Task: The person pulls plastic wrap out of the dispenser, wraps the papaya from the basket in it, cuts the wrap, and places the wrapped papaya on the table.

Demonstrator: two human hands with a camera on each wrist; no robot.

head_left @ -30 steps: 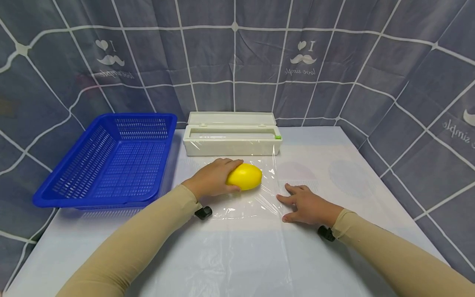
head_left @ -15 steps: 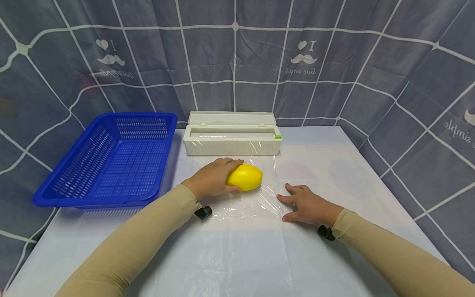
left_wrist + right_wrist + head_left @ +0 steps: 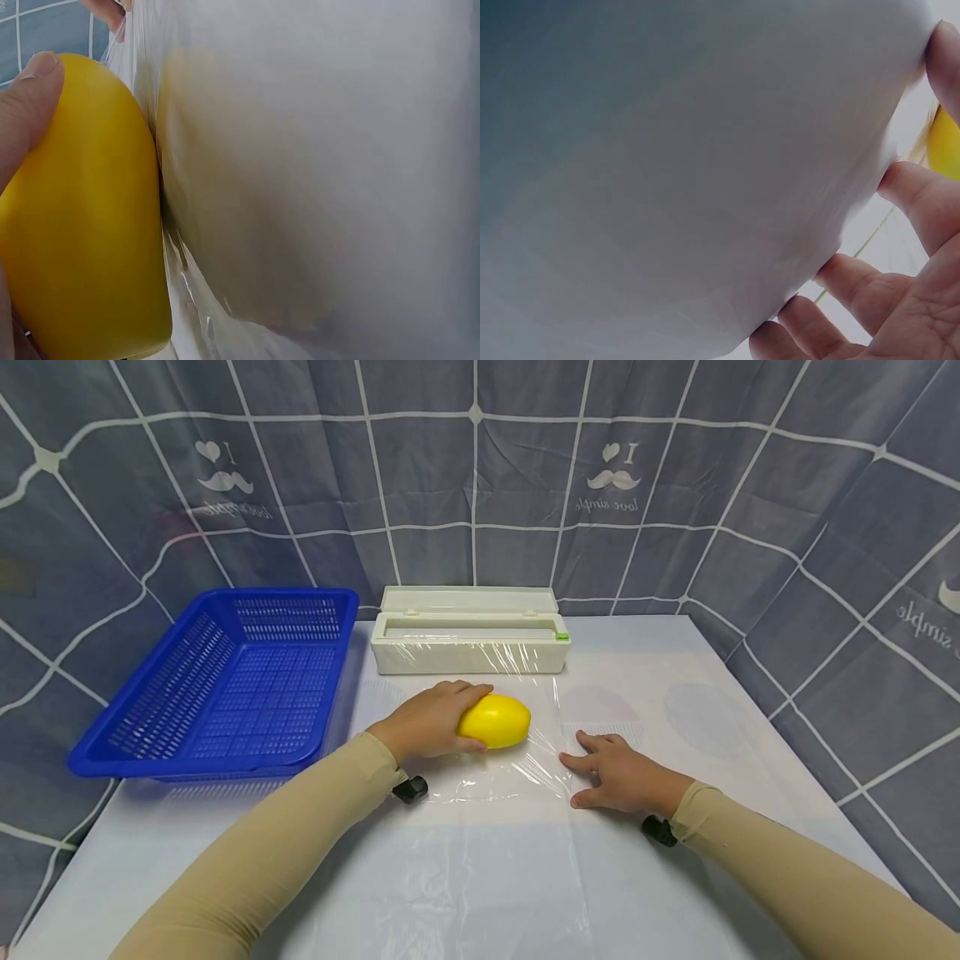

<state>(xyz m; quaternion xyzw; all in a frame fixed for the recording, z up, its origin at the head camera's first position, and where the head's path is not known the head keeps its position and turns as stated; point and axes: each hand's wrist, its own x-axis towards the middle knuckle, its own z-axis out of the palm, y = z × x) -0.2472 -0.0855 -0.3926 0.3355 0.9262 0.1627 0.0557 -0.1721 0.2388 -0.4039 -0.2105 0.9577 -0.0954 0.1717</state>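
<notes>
My left hand (image 3: 433,722) grips the left end of a yellow lemon (image 3: 497,722), which lies on its side on a sheet of clear cling film (image 3: 517,781). In the left wrist view my thumb (image 3: 31,105) presses on the lemon's smooth skin, and the film wrinkles beside it. My right hand (image 3: 618,772) is spread at the film's right edge, its fingertips down on the surface; the right wrist view shows the fingers (image 3: 855,289) apart. Behind the lemon, a white cling film dispenser (image 3: 471,657) stands with its lid raised, and the sheet runs out over its front.
To the left stands a blue plastic basket (image 3: 330,727) with latticed walls. A white cloth (image 3: 480,885) covers the table. Grey checked curtains (image 3: 420,468) enclose the back and sides. A small green piece (image 3: 562,636) sits at the dispenser's right end.
The lemon has shifted very slightly toward me under my left hand. Glints on the film over the dispenser's front have changed. My right hand has stayed in place.
</notes>
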